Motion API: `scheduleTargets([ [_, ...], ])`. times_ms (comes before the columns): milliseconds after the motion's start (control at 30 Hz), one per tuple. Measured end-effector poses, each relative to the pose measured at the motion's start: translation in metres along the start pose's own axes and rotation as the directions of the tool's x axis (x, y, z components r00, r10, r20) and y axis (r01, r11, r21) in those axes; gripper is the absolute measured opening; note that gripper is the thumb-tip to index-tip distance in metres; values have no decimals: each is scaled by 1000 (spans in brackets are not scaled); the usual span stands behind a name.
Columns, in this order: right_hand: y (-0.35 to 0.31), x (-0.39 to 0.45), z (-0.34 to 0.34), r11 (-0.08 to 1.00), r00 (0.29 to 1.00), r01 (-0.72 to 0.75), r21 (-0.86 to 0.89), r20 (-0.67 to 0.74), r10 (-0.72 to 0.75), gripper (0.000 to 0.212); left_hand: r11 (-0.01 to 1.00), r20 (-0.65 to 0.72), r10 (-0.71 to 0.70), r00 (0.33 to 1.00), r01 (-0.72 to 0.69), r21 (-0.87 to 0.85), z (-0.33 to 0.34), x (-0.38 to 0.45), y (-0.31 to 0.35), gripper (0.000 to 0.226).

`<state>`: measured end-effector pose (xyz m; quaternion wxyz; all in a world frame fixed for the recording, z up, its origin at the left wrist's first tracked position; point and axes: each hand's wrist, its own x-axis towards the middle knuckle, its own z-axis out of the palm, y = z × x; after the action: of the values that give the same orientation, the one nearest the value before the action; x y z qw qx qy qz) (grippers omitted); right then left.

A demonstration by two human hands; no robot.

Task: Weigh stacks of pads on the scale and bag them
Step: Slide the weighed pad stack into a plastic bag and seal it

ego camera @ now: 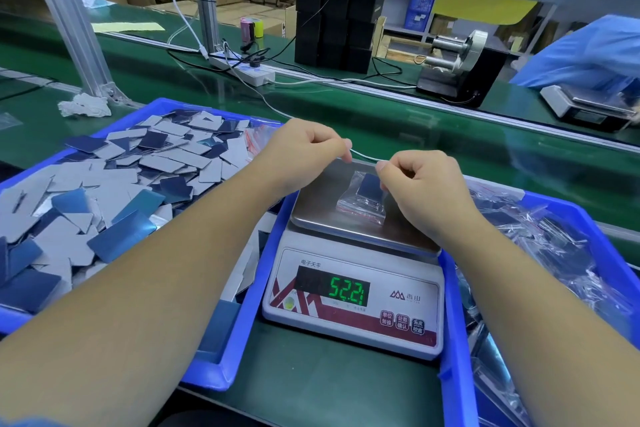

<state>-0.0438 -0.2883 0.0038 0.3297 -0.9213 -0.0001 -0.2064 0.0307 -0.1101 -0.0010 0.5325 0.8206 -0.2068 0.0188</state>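
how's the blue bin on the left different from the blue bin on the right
The left blue plastic bin holds loose grey and dark blue rectangular pads, bare and scattered in a heap; the right blue plastic bin holds pads already sealed in clear plastic bags. The left bin lies almost wholly in view, while the right bin runs off the frame's edge. Both are shallow blue trays on the green bench, flanking the white digital scale.

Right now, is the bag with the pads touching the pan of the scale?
Touching. In the head view the clear bag rests with its lower part on the steel pan, while both hands pinch its top edge; the display shows a reading.
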Motion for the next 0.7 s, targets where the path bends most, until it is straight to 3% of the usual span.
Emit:
scheduleTargets([
  [133,4,1,2,1000,1000,-9,-1,-1,9,32,999,35,43,998,-44,10,1,-3,2,29],
  [333,3,1,4,991,997,71,-113,-16,-73,8,998,52,56,997,-58,26,2,-2,1,29],
  [567,-2,-2,3,971,984,76,-229,175,-36,66,996,45,84,995,-85,26,5,-4,2,31],
  [700,-1,-3,3,970,961,105,-218,274,-42,69,989,47,143,989,-144,16,9,-4,4,27],
])
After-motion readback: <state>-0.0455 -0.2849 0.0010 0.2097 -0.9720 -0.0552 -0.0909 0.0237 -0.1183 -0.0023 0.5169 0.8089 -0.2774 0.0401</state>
